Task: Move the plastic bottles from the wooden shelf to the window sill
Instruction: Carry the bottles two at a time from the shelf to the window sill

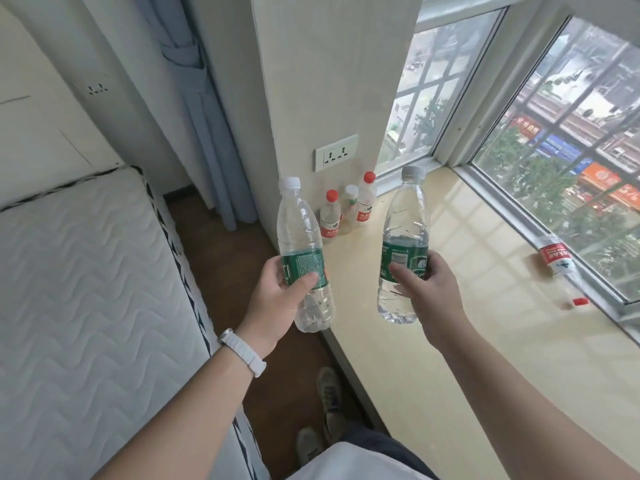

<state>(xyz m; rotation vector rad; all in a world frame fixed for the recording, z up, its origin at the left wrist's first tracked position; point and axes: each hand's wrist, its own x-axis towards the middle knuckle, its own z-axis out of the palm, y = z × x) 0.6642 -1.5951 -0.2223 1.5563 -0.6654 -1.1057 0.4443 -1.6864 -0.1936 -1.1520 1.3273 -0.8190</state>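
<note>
two bottles held at the sill (pixel 450 358), not yet set down
the left bottle (pixel 300 233) is gripped at its label by the left hand (pixel 277 296), just off the sill's edge; the right bottle (pixel 404 230) is gripped by the right hand (pixel 431 292) above it. three small bottles (pixel 366 202) are stood by the wall, and a lying bottle (pixel 556 258) is seen by the window.

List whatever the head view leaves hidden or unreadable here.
- Wooden shelf: outside the head view, so the number of bottles left there is unknown.
- Label print on the left bottle and right bottle: too small, and partly covered by the left hand and right hand.
- Middle bottle by the wall: small and blurred, label unreadable.
- Lying bottle: blur hides whether the red cap is attached.
</note>
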